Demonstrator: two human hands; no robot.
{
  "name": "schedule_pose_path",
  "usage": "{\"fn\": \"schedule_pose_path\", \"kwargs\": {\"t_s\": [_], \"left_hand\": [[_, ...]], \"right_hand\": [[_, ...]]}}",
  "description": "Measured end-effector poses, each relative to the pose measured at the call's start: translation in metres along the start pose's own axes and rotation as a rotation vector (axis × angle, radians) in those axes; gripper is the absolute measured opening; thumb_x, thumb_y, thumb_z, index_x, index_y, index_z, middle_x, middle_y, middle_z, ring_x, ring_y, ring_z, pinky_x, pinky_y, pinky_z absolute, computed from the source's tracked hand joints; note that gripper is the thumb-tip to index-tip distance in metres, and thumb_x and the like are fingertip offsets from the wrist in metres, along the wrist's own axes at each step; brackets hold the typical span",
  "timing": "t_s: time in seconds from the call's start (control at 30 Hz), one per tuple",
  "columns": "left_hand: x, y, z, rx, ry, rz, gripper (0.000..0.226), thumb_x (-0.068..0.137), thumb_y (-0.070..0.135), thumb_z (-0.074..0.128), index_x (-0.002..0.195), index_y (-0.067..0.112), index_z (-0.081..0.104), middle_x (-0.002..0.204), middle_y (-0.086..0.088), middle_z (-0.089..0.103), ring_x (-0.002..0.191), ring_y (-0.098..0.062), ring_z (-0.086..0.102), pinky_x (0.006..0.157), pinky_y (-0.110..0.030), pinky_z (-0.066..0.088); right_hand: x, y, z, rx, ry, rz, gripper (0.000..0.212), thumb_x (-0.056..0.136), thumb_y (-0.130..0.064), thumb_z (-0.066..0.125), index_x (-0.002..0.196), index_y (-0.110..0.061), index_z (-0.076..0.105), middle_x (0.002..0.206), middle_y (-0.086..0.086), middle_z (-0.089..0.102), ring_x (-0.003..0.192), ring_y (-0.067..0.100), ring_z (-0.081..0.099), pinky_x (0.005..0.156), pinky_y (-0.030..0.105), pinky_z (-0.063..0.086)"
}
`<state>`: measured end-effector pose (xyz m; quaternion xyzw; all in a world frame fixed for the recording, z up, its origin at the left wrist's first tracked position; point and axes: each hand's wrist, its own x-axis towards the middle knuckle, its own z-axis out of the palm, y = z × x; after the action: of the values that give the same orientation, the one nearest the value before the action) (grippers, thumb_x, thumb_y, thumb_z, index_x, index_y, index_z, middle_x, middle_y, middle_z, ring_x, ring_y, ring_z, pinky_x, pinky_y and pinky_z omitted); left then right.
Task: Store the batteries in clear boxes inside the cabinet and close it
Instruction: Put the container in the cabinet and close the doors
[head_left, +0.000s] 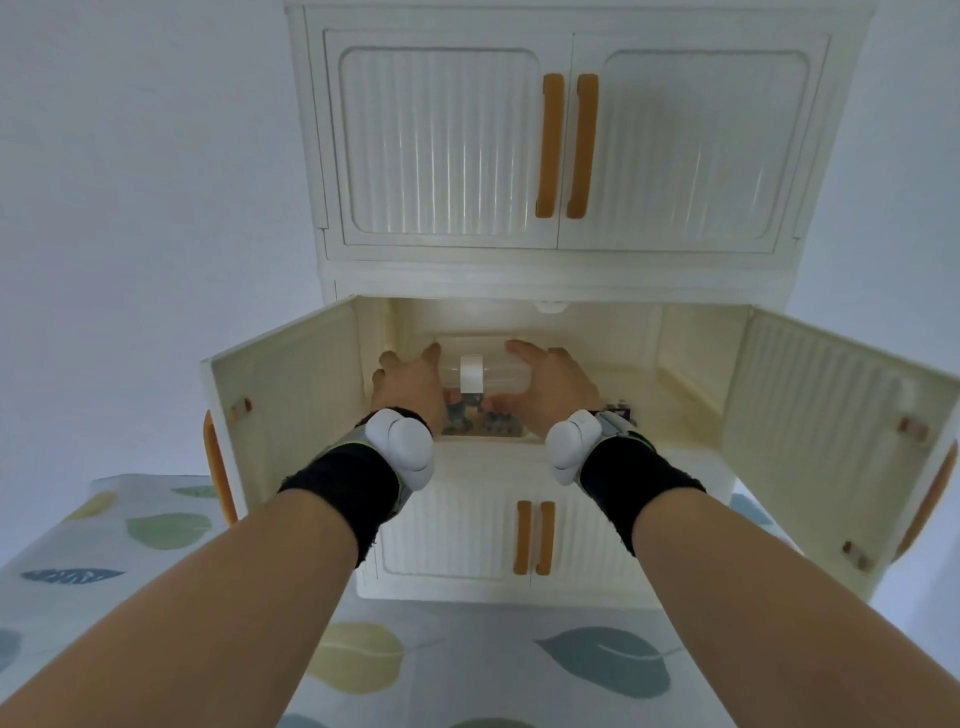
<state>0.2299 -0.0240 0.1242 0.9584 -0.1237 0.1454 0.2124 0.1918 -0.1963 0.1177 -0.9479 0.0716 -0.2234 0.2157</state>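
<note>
Placement stage is under way. Both hands are inside the open middle compartment of the cream cabinet (332, 364), holding a clear box (485, 379) from either side. The left hand (410, 387) is on the box's left end and the right hand (558, 387) on its right end. The fingers of each hand lie curved and close together along the box's ends and top edge, thumbs toward the near side; how hard they press cannot be told.

The box sits low in the compartment, left of centre, near the front lip. Dark, bluish shapes show through its near wall, judged to be the batteries (467, 415); their count and orientation cannot be made out. A white latch (471, 373) on the lid faces the near side, toward the wearer. The box's long axis runs left to right, parallel to the cabinet front, lid uppermost.

Something dark shows just right of the right wrist; what it is cannot be told.

Outstanding, in my judgement: release the box, withdraw, and shut the left door (291, 395) and right door (831, 431), both swung wide open. The upper and lower compartments are shut.
</note>
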Motion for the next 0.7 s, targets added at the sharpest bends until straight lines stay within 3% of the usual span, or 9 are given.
{"fn": "schedule_pose_path", "kwargs": {"t_s": [0.13,0.23,0.3,0.5,0.7], "left_hand": [[-0.006,0.000,0.000,-0.013,0.026,0.028,0.065,0.094,0.024,0.062,0.150,0.029,0.030,0.150,-0.026,0.021,0.138,-0.045,0.027,0.103,-0.047,0.041],[-0.018,0.006,-0.009,0.034,0.031,0.048,0.066,0.094,0.028,0.061,0.151,0.024,0.028,0.153,-0.028,0.020,0.144,-0.046,0.016,0.114,-0.051,0.031],[-0.030,0.010,-0.020,0.054,0.043,0.074,0.064,0.094,0.024,0.061,0.150,0.020,0.030,0.150,-0.028,0.025,0.143,-0.046,0.019,0.115,-0.050,0.030],[-0.075,0.022,-0.063,0.015,0.107,0.200,0.056,0.096,0.024,0.056,0.147,0.020,0.035,0.147,-0.020,0.035,0.134,-0.038,0.034,0.101,-0.045,0.042],[-0.137,0.016,-0.125,0.061,0.324,0.354,0.049,0.096,0.022,0.052,0.144,0.017,0.043,0.145,-0.017,0.040,0.132,-0.037,0.038,0.103,-0.044,0.040]], "right_hand": [[0.000,-0.002,-0.002,0.024,-0.036,0.005,0.091,0.069,-0.059,0.080,0.147,-0.032,0.042,0.134,0.012,0.050,0.117,0.031,0.058,0.096,0.036,0.049],[-0.005,-0.002,-0.008,-0.038,-0.025,0.024,0.084,0.076,-0.052,0.077,0.148,-0.032,0.040,0.141,0.015,0.039,0.130,0.035,0.046,0.104,0.040,0.043],[-0.014,-0.003,-0.017,-0.030,0.005,0.032,0.080,0.078,-0.050,0.076,0.148,-0.032,0.040,0.145,0.016,0.036,0.133,0.036,0.042,0.106,0.041,0.042],[-0.059,-0.017,-0.053,-0.041,0.044,0.018,0.068,0.087,-0.047,0.068,0.146,-0.029,0.041,0.141,0.014,0.040,0.121,0.036,0.052,0.103,0.041,0.045],[-0.132,-0.035,-0.112,-0.193,0.172,-0.007,0.055,0.090,-0.044,0.063,0.137,-0.024,0.046,0.135,0.011,0.048,0.121,0.033,0.050,0.099,0.045,0.045]]}}
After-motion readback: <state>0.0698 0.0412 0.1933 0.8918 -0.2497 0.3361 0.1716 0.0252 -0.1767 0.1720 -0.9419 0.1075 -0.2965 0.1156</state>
